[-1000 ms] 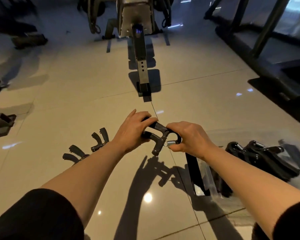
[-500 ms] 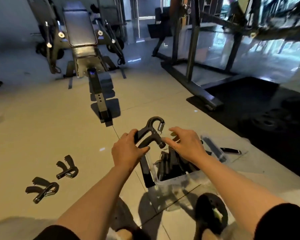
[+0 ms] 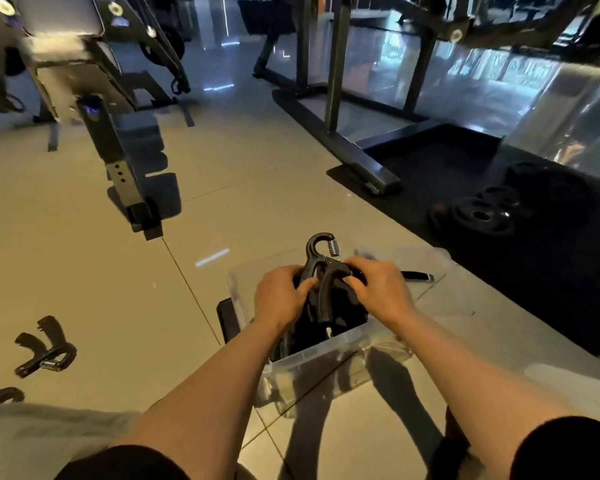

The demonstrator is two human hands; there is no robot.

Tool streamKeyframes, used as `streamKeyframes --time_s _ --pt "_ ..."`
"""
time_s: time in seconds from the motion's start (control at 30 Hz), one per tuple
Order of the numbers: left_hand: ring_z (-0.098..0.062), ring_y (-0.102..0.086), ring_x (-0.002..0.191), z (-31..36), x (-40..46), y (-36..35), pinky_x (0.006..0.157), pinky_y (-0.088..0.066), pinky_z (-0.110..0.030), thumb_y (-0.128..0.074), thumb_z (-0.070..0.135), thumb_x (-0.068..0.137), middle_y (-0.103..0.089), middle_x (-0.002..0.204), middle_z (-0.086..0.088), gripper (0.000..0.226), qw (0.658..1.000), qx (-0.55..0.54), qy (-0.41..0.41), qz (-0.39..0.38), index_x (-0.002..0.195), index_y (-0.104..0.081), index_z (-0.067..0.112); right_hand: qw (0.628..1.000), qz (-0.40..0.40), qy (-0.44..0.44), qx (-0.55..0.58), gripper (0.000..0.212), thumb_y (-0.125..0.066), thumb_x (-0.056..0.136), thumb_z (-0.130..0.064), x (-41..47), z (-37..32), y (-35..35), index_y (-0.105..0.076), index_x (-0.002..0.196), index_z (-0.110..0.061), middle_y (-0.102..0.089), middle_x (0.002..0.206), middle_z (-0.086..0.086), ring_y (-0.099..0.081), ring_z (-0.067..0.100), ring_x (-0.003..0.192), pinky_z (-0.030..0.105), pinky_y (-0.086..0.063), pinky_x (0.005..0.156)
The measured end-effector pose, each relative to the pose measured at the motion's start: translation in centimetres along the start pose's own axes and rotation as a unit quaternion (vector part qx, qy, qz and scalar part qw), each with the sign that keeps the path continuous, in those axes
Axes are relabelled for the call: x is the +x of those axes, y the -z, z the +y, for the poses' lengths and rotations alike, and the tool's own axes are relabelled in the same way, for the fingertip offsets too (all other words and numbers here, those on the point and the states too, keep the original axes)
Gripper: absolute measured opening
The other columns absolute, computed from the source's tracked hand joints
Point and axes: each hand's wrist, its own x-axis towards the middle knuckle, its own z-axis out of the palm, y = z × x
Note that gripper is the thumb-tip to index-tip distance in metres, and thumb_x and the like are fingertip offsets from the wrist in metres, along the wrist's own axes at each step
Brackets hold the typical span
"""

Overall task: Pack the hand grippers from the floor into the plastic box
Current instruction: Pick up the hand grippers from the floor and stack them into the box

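Over the open plastic box [image 3: 312,358], one hand gripper [image 3: 321,271] held by both hands, hook and spring up, handles down toward the dark pile already inside, probably to slot it in upright. Left hand [image 3: 281,299] curled round one handle, right hand [image 3: 378,289] pinching the other, fingers bent and closed on it. Out on the floor [image 3: 222,188] at left, one whole gripper [image 3: 44,348], plus part of a second [image 3: 0,394] at the frame edge. Count inside the box: cannot tell.
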Motion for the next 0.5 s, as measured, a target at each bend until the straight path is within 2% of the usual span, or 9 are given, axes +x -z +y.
streamKeyframes --time_s 0.13,0.2,0.33,0.43,0.5 --pt "-0.024 -0.067 0.088 -1.2 1.1 -2.6 0.079 -0.055 -0.036 -0.064 0.038 0.088 -0.073 0.099 -0.005 0.030 0.998 0.035 0.051 -0.017 0.109 -0.070 0.018 0.999 -0.038 -0.032 -0.006 0.036 -0.064 0.087 -0.036 0.7 2.6 -1.9 -0.062 0.120 -0.022 -0.068 0.108 0.000 -0.062 0.020 0.101 0.035 -0.052 0.082" --pt "-0.024 -0.066 0.082 -2.1 1.6 -3.1 0.073 -0.052 -0.032 -0.063 0.035 0.089 -0.073 0.093 -0.006 0.027 0.994 0.043 0.098 -0.023 0.106 -0.071 0.015 0.998 -0.051 -0.039 -0.004 0.037 -0.063 0.087 -0.038 1.7 3.8 -2.8 -0.061 0.119 -0.020 -0.065 0.110 0.001 -0.061 0.021 0.103 0.037 -0.052 0.082" --pt "-0.024 -0.062 0.072 -3.2 3.8 -3.9 0.063 -0.042 -0.027 -0.062 0.033 0.090 -0.068 0.080 -0.007 0.027 0.981 0.048 0.186 -0.018 0.092 -0.070 0.007 0.997 -0.033 -0.042 -0.056 0.034 -0.061 0.089 -0.027 3.2 7.3 -4.1 -0.060 0.120 -0.012 -0.058 0.122 0.005 -0.051 0.025 0.115 0.038 -0.047 0.090" --pt "-0.024 -0.059 0.070 -3.1 5.8 -4.9 0.061 -0.039 -0.028 -0.062 0.035 0.089 -0.066 0.079 -0.008 0.032 0.975 0.062 0.214 -0.023 0.090 -0.068 0.004 0.995 0.011 -0.019 -0.093 0.047 -0.065 0.084 -0.018 4.5 9.7 -4.4 -0.054 0.130 -0.012 -0.055 0.128 0.010 -0.048 0.030 0.117 0.040 -0.044 0.093" --pt "-0.024 -0.057 0.068 -2.8 6.6 -5.6 0.060 -0.039 -0.028 -0.062 0.034 0.089 -0.062 0.076 -0.007 0.030 0.971 0.085 0.220 -0.036 0.089 -0.067 0.004 0.994 -0.008 -0.013 -0.108 0.057 -0.066 0.084 -0.021 5.5 10.9 -4.5 -0.045 0.137 -0.016 -0.050 0.134 0.010 -0.045 0.030 0.119 0.040 -0.040 0.096"
